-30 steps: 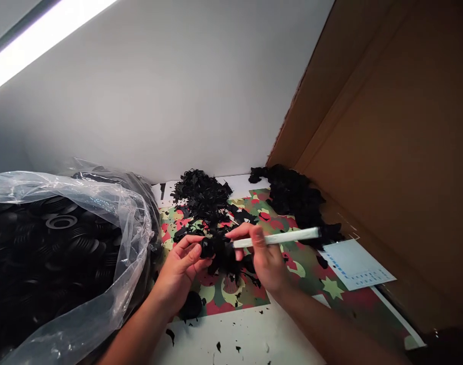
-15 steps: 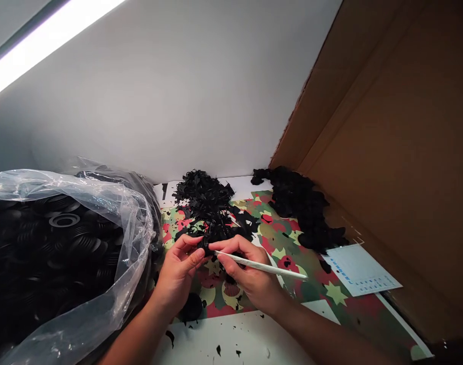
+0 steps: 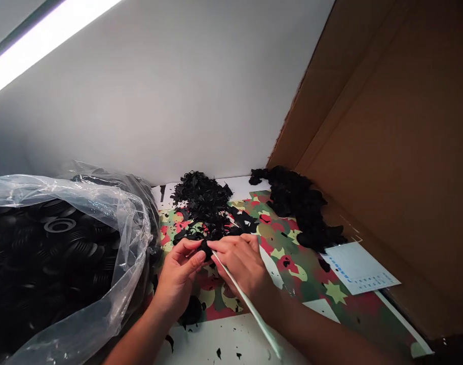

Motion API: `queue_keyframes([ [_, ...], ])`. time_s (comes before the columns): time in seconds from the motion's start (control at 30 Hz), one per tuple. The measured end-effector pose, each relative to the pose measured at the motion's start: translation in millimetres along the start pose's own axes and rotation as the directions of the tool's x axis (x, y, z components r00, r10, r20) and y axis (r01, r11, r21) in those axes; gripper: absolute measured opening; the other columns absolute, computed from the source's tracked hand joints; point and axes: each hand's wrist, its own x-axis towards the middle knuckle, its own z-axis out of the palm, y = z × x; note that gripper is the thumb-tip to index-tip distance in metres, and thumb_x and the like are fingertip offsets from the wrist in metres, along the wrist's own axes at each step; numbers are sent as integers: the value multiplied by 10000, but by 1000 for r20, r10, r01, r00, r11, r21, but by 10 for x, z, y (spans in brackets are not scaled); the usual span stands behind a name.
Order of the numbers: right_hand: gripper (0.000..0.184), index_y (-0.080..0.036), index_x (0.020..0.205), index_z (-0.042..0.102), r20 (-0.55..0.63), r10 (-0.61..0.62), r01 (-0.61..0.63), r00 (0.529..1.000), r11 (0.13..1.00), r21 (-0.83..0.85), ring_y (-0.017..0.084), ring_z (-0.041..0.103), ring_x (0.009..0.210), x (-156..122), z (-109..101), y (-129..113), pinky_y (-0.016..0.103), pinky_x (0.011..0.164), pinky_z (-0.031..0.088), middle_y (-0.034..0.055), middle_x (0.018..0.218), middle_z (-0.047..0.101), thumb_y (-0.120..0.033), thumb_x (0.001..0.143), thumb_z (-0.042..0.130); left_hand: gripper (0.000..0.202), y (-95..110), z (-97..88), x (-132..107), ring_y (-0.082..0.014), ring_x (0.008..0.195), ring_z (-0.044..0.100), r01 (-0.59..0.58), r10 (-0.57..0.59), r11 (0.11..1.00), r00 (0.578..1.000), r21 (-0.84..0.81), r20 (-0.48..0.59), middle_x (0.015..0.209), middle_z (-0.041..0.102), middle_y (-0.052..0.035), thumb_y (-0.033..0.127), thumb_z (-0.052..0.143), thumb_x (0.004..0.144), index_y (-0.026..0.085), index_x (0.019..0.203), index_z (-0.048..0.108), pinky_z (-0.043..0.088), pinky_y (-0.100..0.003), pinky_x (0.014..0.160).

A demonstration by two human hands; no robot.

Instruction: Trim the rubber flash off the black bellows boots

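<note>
My left hand pinches a small black rubber part between thumb and fingers, over a camouflage-patterned mat. My right hand is closed on a thin white tool, whose tip meets the black part while its handle points down toward me. Just beyond the hands lies a pile of black rubber trimmings. Another black part lies on the mat under my left wrist.
A clear plastic bag full of black ribbed rubber parts fills the left. A second black heap lies at the back right beside a large cardboard wall. A printed paper sheet rests on the right. Black flecks dot the white table.
The white tool has swung from pointing right to pointing down toward me, while its tip stays at the black part. My left hand has kept its hold with little movement.
</note>
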Motion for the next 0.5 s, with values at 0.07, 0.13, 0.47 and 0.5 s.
queue_keyframes([
  [0.07,213,-231,949,657,-38,24,-29,999,989,-148,246,689,983,47,-14,157,417,919,372,91,1057,793,-147,1006,470,405,14,-26,-12,-118,691,629,20,-21,1000,999,21,38,790,674,6,328,1017,456,174,735,767,543,-223,637],
  [0.13,207,-217,876,627,-71,135,-149,988,957,-249,250,669,908,102,-74,375,410,893,364,95,899,769,-152,993,469,392,35,-59,-22,-137,717,643,38,-41,999,995,36,88,837,687,-15,349,1007,487,179,755,775,543,-234,638],
  [0.47,283,-245,640,436,41,333,-333,942,913,236,239,659,943,202,-207,431,370,827,485,69,957,693,-277,891,564,232,-34,-189,52,-187,850,616,-258,194,896,960,360,203,899,677,-40,401,870,728,210,819,776,495,-264,762],
  [0.5,281,-245,646,458,58,334,-337,941,898,282,232,662,908,197,-200,347,368,820,494,64,937,694,-282,898,577,210,-46,-204,49,-198,893,623,-315,234,843,944,435,231,939,690,-43,355,860,746,223,892,785,491,-273,801],
])
